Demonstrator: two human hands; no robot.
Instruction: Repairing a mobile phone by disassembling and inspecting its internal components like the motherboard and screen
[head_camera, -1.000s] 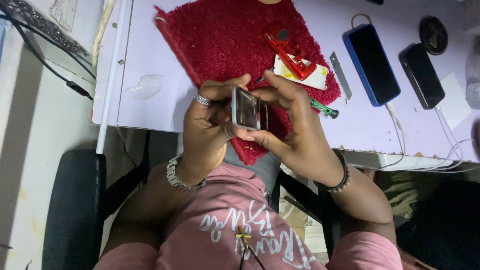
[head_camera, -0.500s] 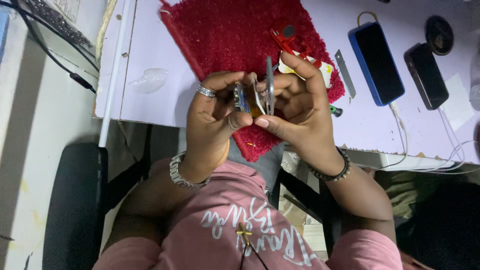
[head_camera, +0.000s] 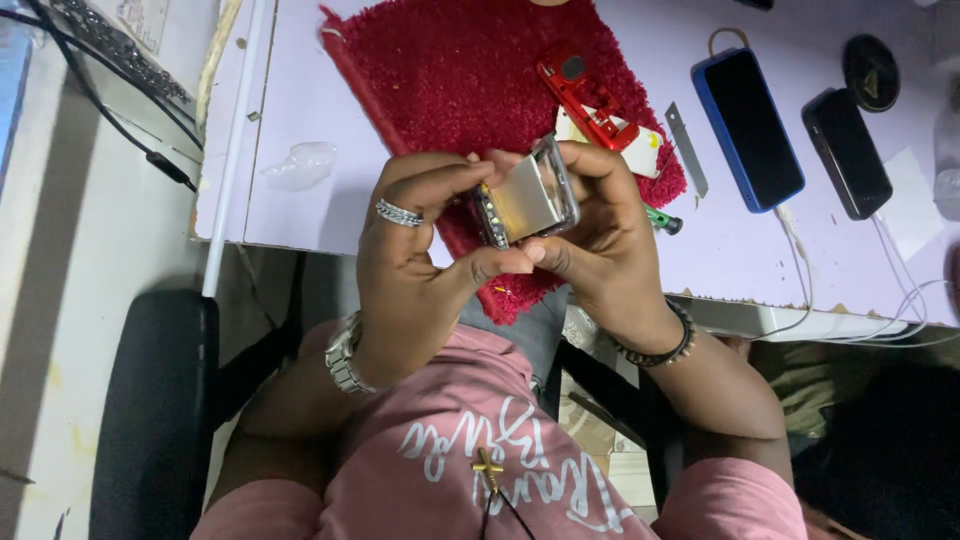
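Both hands, left hand (head_camera: 420, 250) & right hand (head_camera: 600, 250), have fingers curled tight round the opened phone frame (head_camera: 527, 195), held above the near edge of the red mat (head_camera: 450, 70); risk: thumb pressure could bend it or it slips off to the lap.

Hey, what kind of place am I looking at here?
Probably a small phone repair bench. Both hands hold an opened phone frame over a red mat; a blue-cased phone on a cable, a black phone and a red tool lie on the table.

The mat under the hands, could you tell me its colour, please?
Red, a shaggy mat, clear in the head view.
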